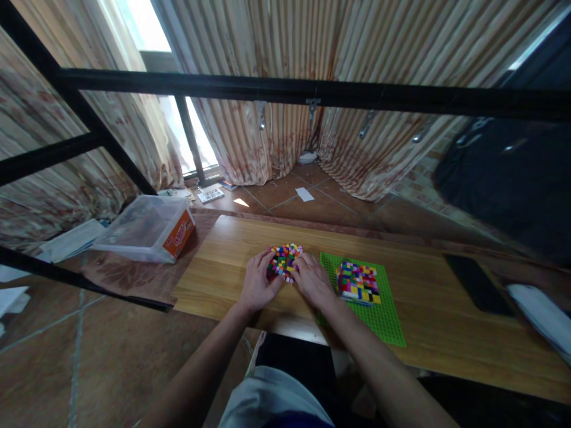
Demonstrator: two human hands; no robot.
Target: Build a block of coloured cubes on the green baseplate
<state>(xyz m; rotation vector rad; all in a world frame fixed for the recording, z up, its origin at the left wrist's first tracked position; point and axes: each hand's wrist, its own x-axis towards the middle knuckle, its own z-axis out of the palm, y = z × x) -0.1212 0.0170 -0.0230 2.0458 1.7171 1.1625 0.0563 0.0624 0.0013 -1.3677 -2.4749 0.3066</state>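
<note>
A roundish heap of small multicoloured building bricks [282,259] lies on the wooden table between my hands. Curved along its left side is my left hand [261,280], thumb and fingers apart, touching the edge of the heap. My right hand [312,278] reaches in from the other side with its fingers bent together over the bricks. At its fingertips shows a yellow brick [291,269], apparently pinched. Just right of that hand, a block of stacked coloured bricks [358,282] stands on a green studded baseplate [388,321]. My right forearm passes over the baseplate's near left part.
The long wooden table [209,267] carries a dark flat phone-like object [479,284] and a white object [539,315] at the right. A clear plastic bin [143,223] with an orange label stands on the floor at left. A black metal rail [285,89] crosses before the curtains.
</note>
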